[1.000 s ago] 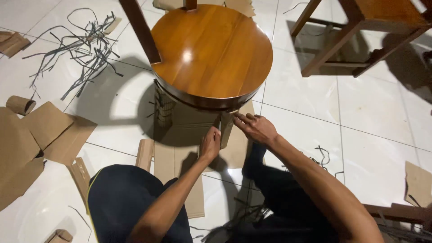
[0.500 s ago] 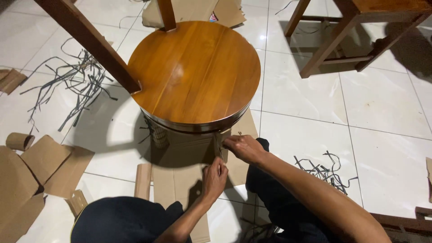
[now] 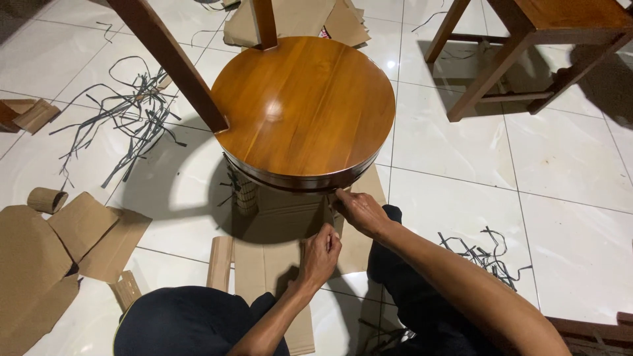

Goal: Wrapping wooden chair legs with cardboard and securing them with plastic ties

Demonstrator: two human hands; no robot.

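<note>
- Head view looks down on a round wooden table [image 3: 306,109] standing on a white tiled floor [image 3: 560,171], its glossy top facing up.
- Left hand [image 3: 321,254] is closed around the lower part of a cardboard wrap [image 3: 328,217] on a leg just under the table's near edge.
- Right hand [image 3: 358,209] pinches the upper part of the same wrap, fingertips right beneath the rim.
- Flat cardboard sheet [image 3: 270,260] lies on the floor under the table, between the person's knees.
- Loose cardboard pieces [image 3: 62,240] lie at the left, with a small cardboard roll [image 3: 46,199] beside them.
- Grey strap offcuts [image 3: 125,112] are scattered at upper left; more straps [image 3: 484,254] lie right of the right forearm.
- Another wooden piece of furniture [image 3: 534,39] stands at upper right.
</note>
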